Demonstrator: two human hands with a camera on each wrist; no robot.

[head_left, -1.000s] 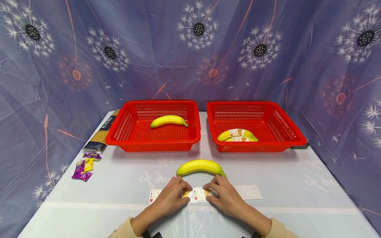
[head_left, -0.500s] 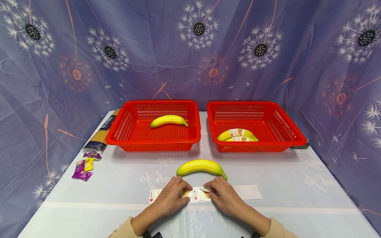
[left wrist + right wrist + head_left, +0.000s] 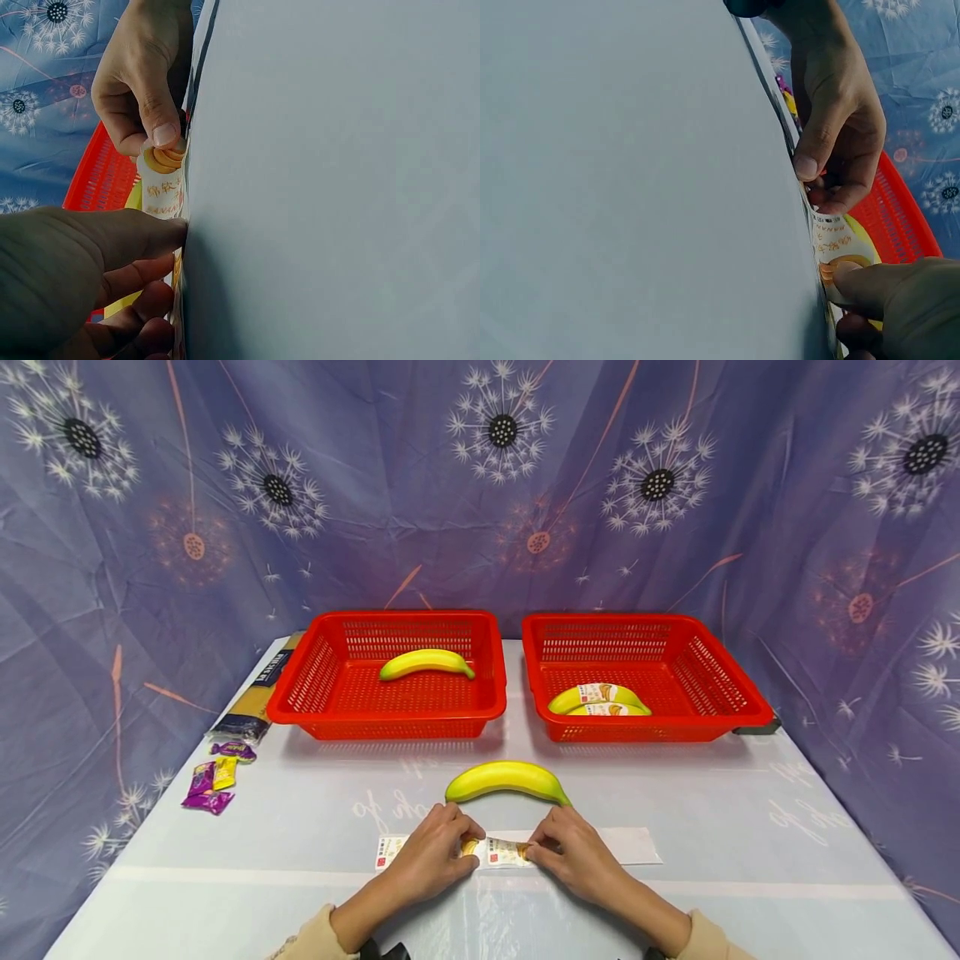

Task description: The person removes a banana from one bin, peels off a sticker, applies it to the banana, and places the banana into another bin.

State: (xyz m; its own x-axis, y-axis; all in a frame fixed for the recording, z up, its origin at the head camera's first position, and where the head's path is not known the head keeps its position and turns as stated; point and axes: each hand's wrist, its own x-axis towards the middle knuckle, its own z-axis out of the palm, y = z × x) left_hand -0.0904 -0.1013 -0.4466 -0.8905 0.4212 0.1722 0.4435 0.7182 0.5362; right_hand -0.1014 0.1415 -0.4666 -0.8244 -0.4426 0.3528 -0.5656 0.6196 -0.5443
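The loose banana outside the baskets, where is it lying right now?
In the head view, the loose banana lies on the table, centred in front of the two red baskets, just beyond both hands working on a sticker strip.

— Bright, even light from above; soft shadows under the two red plastic mesh baskets?
— Yes. Head view sharp, bowed at edges; wrist views filled by blurred pale-blue tablecloth.

left hand: bare, no rings | right hand: bare, no rings | sleeves: beige, long, ended at the wrists | nails: short, unpainted
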